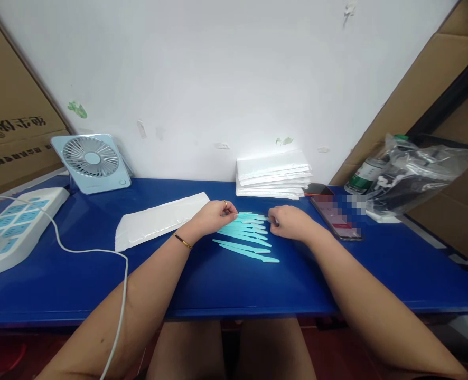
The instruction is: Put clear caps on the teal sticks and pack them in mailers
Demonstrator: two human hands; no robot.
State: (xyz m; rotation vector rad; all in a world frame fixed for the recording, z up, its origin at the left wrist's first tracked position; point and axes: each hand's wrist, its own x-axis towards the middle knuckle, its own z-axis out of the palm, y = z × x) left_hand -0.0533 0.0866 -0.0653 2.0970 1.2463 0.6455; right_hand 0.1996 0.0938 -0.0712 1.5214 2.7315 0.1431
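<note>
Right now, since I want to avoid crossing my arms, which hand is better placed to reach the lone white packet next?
Probably the left hand: it is close to the lone white packet, whereas the right hand is farther away, on the other side of the turquoise sticks.

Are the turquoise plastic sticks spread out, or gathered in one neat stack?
Spread out: the turquoise plastic sticks lie in a loose row on the blue table, with a gap before the nearest two.
</note>
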